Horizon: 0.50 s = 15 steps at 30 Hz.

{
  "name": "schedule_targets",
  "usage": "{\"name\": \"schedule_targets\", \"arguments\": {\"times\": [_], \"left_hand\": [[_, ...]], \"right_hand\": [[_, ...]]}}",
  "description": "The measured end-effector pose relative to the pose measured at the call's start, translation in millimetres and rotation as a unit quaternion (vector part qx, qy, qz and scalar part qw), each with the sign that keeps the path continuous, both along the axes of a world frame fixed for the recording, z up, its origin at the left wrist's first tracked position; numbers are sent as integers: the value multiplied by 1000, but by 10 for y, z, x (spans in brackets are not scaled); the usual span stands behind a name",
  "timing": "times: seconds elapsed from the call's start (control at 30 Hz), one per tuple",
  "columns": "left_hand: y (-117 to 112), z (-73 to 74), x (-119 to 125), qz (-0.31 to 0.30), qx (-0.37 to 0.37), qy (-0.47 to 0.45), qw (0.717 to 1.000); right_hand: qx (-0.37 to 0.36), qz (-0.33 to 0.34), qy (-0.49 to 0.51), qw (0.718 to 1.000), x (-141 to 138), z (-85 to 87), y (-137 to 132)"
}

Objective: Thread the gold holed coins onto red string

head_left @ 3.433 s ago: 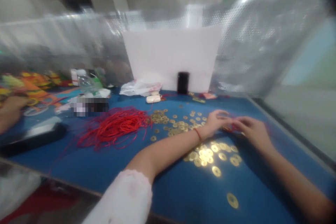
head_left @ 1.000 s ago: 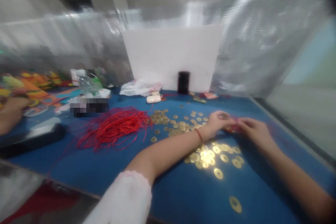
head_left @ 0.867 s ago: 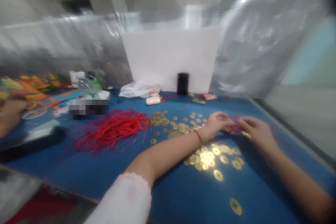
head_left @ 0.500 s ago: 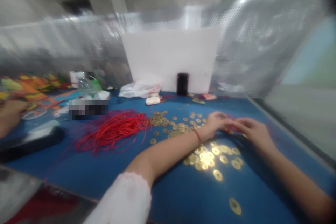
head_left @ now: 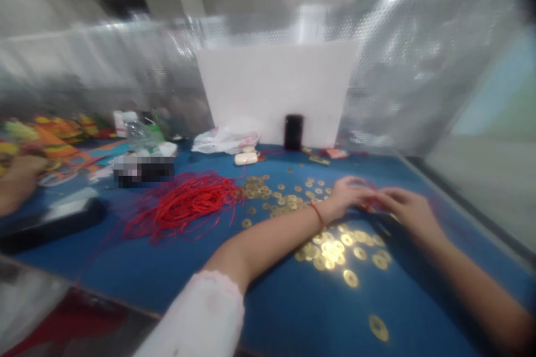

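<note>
My left hand (head_left: 348, 195) and my right hand (head_left: 402, 204) meet above the right side of the blue table, fingertips pinched close together. Between them runs a thin red cord (head_left: 374, 194), gripped by both; whether a coin is on it is too blurred to tell. Brass-coloured coins with holes (head_left: 333, 251) lie scattered below and beside my left wrist, which wears a red string bracelet. More such coins (head_left: 255, 187) spread behind my left forearm. A loose heap of red cords (head_left: 195, 201) rests left of the coins.
A black phone-like object (head_left: 293, 132) stands against a white board (head_left: 276, 89) at the back. Nearby are a white plastic bag (head_left: 226, 139) and a small white case (head_left: 246, 158). At left are a clear bottle (head_left: 138, 131), a black box (head_left: 54, 220) and another person's hand (head_left: 20, 178).
The whole view has shifted slightly. My two hands stay together on the red cord with only small finger movement; the coins and the cord heap lie as before.
</note>
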<state>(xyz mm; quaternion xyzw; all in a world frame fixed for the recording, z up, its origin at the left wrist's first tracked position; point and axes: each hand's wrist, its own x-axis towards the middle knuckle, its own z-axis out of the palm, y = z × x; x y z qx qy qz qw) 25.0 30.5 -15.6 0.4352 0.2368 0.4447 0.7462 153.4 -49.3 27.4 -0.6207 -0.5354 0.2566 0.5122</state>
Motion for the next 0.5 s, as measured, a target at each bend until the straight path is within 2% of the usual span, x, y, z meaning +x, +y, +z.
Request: {"name": "schedule_targets", "arguments": {"times": [0.27, 0.5], "left_hand": [[-56, 70, 6, -7, -4, -1, 1000], [-35, 20, 22, 2, 22, -8, 1000]], "right_hand": [[8, -24, -46, 999, 45, -29, 19], [17, -11, -40, 999, 60, -70, 31]]}}
